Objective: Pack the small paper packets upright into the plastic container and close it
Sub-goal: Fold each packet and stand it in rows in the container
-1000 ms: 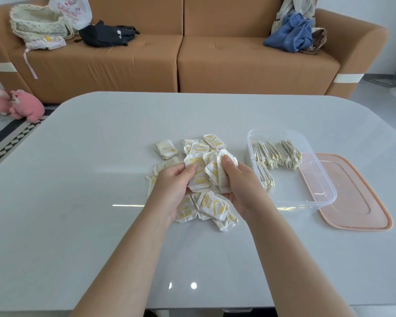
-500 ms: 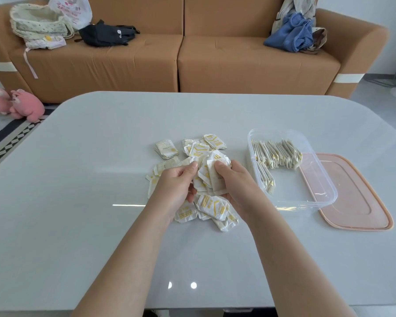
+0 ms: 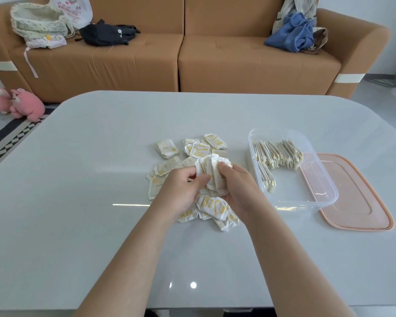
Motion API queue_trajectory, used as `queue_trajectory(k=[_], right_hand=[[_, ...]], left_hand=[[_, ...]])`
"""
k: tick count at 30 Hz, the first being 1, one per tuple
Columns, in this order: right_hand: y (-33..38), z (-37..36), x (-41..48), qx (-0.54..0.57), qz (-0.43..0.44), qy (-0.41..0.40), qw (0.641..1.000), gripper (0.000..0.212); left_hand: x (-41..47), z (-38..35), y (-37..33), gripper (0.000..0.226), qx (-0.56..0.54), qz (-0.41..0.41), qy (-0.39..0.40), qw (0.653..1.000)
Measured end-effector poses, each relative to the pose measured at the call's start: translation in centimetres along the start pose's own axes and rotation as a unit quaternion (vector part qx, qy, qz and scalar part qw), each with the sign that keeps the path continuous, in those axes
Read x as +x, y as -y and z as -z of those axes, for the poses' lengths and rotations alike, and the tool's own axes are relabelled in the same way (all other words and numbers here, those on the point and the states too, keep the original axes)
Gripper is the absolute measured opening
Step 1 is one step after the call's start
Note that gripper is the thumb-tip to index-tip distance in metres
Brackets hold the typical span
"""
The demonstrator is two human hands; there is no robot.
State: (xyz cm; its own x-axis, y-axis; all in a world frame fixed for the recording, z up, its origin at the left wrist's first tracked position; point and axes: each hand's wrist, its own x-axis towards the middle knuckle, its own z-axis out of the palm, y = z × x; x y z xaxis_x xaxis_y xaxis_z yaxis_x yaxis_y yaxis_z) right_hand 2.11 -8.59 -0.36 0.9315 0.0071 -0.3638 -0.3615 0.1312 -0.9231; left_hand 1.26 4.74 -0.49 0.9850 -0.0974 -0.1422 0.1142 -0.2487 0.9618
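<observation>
A bunch of small white paper packets with yellow print was gathered between both hands, just left of the clear rectangular plastic container. The left hand pinched one side of the bunch and the right hand was curled round the other. More loose packets lay scattered flat under and around the hands, also left of the container. Inside it, a row of packed packets stood on edge along the far wall, leaning, with a shorter row down the left wall. The flat pink plastic lid lay against the container's right side on the pale grey table.

The held bunch looked uneven, so packets would likely splay or drop out on the way over. Pushing it in could also tip the leaning rows flat.

The yellow print on the packets was too small to read.
</observation>
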Motion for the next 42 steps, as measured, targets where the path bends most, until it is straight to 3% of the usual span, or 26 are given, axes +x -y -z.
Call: queue_trajectory(k=[3,9,13,16,20,24,27,30,35,42], right_hand=[[0.3,-0.3,-0.2,-0.022,-0.004,-0.016,1.0,0.024],[-0.1,-0.6,0.0,-0.063,0.046,-0.044,0.996,0.038],[-0.1,-0.3,-0.5,-0.063,0.111,-0.034,0.991,0.021],[-0.5,0.0,-0.2,-0.12,0.156,-0.052,0.979,0.018],[-0.8,-0.3,0.3,-0.254,0.189,-0.106,0.943,0.016],[-1.0,-0.2,0.5,-0.331,0.207,-0.117,0.913,0.027],[-1.2,-0.1,0.8,-0.31,0.199,-0.092,0.925,0.031],[-1.7,-0.2,1.3,-0.304,0.178,-0.062,0.934,0.016],[-2.1,0.1,1.5,-0.305,0.162,-0.038,0.938,0.01],[-2.0,0.1,1.5,-0.334,0.186,-0.016,0.924,0.017]], left_hand=[[0.3,0.1,0.2,0.035,0.038,0.012,-0.001,0.999],[0.0,0.1,-0.1,0.032,0.019,0.019,-0.041,0.999],[0.1,0.1,0.2,0.03,0.051,0.0,-0.042,0.998],[0.3,0.0,0.6,0.027,0.107,-0.06,-0.045,0.991],[0.2,-0.1,0.7,0.012,0.117,-0.079,-0.06,0.988],[0.1,-0.5,0.9,0.022,0.114,-0.049,-0.051,0.991],[0.3,-0.6,1.0,0.04,0.107,-0.013,-0.017,0.994],[0.2,-0.5,1.0,0.062,0.106,0.01,0.007,0.994],[0.4,-0.8,0.8,0.064,0.047,0.004,0.009,0.999],[0.8,-0.7,0.4,0.074,-0.174,0.018,0.007,0.985]])
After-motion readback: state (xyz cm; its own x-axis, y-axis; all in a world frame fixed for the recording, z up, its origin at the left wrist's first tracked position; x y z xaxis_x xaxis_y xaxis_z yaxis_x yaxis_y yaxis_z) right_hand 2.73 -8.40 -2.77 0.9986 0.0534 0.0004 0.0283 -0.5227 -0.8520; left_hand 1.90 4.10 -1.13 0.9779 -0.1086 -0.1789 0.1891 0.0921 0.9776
